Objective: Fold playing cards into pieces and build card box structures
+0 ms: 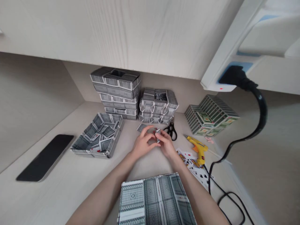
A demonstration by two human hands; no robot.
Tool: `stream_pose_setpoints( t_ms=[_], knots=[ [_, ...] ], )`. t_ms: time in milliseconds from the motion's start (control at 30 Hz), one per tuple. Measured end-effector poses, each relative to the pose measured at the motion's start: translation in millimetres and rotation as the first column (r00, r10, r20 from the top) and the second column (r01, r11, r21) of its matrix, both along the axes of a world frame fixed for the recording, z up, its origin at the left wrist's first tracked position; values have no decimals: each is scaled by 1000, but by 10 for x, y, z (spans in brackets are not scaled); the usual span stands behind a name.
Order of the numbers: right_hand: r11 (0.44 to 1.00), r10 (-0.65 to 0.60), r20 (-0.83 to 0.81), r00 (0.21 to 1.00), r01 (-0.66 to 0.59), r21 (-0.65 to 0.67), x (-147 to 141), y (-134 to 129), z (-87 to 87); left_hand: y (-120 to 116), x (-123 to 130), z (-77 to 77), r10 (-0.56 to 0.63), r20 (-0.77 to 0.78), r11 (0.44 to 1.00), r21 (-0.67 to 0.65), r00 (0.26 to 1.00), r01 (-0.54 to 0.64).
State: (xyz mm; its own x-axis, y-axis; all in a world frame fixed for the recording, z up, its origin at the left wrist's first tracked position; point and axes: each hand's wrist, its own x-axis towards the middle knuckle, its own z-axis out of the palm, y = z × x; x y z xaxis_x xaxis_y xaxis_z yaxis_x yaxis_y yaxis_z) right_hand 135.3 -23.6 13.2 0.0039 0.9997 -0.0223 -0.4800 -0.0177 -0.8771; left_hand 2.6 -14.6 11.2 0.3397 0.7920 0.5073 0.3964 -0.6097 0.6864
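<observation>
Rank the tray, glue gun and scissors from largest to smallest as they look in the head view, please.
1. Tray
2. Glue gun
3. Scissors, with mainly the handles showing

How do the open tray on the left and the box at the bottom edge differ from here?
The open tray has no top and shows its inside; the box shows a panelled face with no opening in view.
Loose cards lie in the open tray; whether the box holds anything can't be seen.
The open tray stands wholly in view, left of the left hand; the box is cut off by the picture's bottom edge.
Both show grey patterned card backs.
</observation>
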Motion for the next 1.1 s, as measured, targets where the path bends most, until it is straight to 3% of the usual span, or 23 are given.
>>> stream_pose_setpoints(
  t_ms=[167, 333, 400, 500, 567, 633, 900, 1100],
  knots=[
    [993, -110, 26, 994, 109, 41, -15, 16, -44, 84, -7, -52, -73, 303, 945, -282, 950, 163],
    [986, -128, 150, 980, 110, 123, -39, -1, -72, 146, 4, -97, 24, 478, 838, -488, 878, 243],
    [982, -128, 207, 970, 95, 165, -41, -12, -66, 152, -10, -74, 0, 486, 776, -551, 874, 307],
    [978, -128, 255, 958, 79, 193, -34, -17, -57, 159, -52, -22, -80, 507, 639, -634, 858, 434],
    [976, -139, 271, 953, 86, 200, -28, -10, -61, 171, -83, -1, -102, 516, 594, -655, 851, 468],
    [974, -158, 269, 950, 105, 200, -25, 6, -76, 191, -105, -3, -100, 509, 621, -639, 855, 453],
    [978, -187, 186, 965, 165, 126, 19, 104, -227, 288, -34, -167, -13, 562, 825, -461, 827, 327],
    [995, -100, -8, 995, 100, 17, 93, 126, -251, 310, -30, -308, -3, 401, 917, -365, 916, 163]
  ],
)
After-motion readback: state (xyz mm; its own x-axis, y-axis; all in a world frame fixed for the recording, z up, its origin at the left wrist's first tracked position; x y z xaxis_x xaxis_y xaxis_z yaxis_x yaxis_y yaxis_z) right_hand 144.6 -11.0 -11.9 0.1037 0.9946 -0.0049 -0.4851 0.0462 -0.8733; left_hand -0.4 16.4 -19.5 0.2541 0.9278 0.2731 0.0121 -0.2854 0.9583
